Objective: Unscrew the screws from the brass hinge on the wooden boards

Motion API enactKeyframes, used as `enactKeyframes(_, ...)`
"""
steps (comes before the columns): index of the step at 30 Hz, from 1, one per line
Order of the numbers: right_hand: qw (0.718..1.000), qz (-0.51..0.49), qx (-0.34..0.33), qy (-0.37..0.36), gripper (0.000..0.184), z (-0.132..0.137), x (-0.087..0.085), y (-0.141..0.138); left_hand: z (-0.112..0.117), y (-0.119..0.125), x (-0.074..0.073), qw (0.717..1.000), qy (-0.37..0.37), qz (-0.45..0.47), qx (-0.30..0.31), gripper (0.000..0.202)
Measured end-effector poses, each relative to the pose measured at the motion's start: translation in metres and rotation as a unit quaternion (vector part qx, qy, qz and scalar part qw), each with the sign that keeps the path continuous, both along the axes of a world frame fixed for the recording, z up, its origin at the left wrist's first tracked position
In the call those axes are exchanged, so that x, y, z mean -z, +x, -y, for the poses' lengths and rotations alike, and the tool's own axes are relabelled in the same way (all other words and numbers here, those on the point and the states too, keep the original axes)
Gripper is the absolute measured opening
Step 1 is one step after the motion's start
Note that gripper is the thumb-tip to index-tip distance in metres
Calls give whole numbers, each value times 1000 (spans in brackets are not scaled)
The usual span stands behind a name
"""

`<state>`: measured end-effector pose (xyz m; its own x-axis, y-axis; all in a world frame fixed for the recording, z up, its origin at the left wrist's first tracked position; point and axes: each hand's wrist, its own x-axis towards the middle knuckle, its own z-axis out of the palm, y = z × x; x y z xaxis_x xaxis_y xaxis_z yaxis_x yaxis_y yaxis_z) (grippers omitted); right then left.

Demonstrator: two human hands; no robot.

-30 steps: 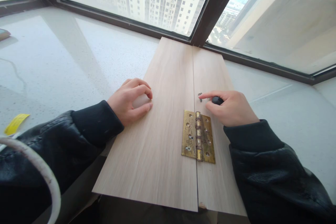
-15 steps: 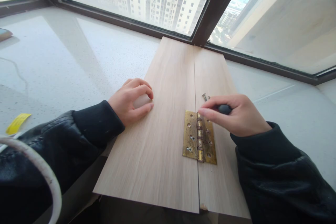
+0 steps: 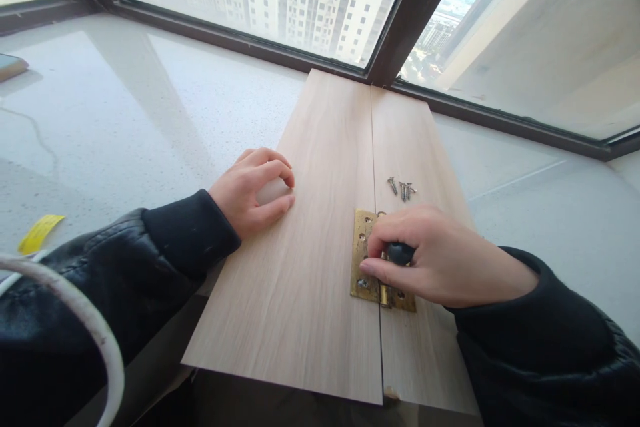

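My right hand [image 3: 425, 253] is closed around a screwdriver [image 3: 400, 253], its black rounded handle end showing; the shaft and tip are hidden. It is over a worn brass hinge [image 3: 359, 267], covering much of its middle and right leaf. A screw head [image 3: 363, 283] shows in the left leaf's lower hole. The hinge spans the seam between a wide pale wooden board [image 3: 300, 280] and a narrower board [image 3: 425, 360]. Curved fingers and thumb apart, my left hand [image 3: 255, 190] rests on the wide board's left edge. Several loose screws [image 3: 403, 189] lie above the hinge.
The boards lie on a white speckled sill [image 3: 165, 107] and reach the dark window frame [image 3: 240, 40]. A white cable [image 3: 103, 333] loops at lower left, near a yellow tag [image 3: 40, 233]. A flat object [image 3: 13, 67] lies at the far left edge.
My right hand has moved down and slightly left with the screwdriver, from the hinge's top to its middle. The loose screws are now uncovered. My left hand stays put on the board.
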<state>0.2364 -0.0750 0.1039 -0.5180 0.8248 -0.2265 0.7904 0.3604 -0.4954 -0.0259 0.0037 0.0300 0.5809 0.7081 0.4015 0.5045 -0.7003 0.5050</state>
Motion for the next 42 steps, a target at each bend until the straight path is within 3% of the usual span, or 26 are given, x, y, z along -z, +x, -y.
enactKeyframes(4, 1000, -2, -6, 4, 16, 2, 0, 0, 0, 0, -1, 1000, -3, -4, 2, 15)
enactKeyframes(7, 992, -127, 27, 9, 16, 6, -5, 1, 0, 0, -1, 1000, -7, -6, -2, 14)
enactKeyframes(8, 976, -209, 54, 14, 21, 7, -7, 1, 0, 0, -1, 1000, -7, -6, -2, 13)
enactKeyframes(10, 919, -377, 114, -9, 33, 10, -13, -2, 0, 0, -1, 1000, -3, -4, -1, 13)
enactKeyframes(12, 854, -493, 142, -86, 41, 11, -16, -8, 0, 0, -1, 1000, 0, -1, 1, 14)
enactKeyframes(14, 811, -542, 138, -169, 43, 11, -16, -14, 0, 0, 0, 1000, 3, 2, 2, 15)
enactKeyframes(17, 761, -599, 102, -226, 42, 9, -9, -21, 0, 0, 1, 1000, 10, 4, 3, 15)
enactKeyframes(20, 739, -618, 69, -260, 37, 8, -1, -22, 0, 0, 1, 1000, 11, 0, 5, 16)
enactKeyframes(25, 737, -620, 65, -264, 36, 10, 4, -21, -1, -1, 0, 1000, 9, -6, 4, 15)
enactKeyframes(31, 762, -574, 86, -288, 46, 20, -1, -26, 0, 0, 2, 1000, 16, 5, -2, 15)
enactKeyframes(35, 817, -541, 62, -190, 40, 21, 3, -23, 0, 1, 3, 1000, 18, 10, -5, 16)
enactKeyframes(38, 854, -507, 4, -119, 40, 15, 7, -16, 0, 0, 3, 1000, 20, 11, -4, 15)
enactKeyframes(42, 897, -428, -64, -91, 46, 10, 7, -11, 0, 0, 2, 1000, 17, 2, 2, 15)
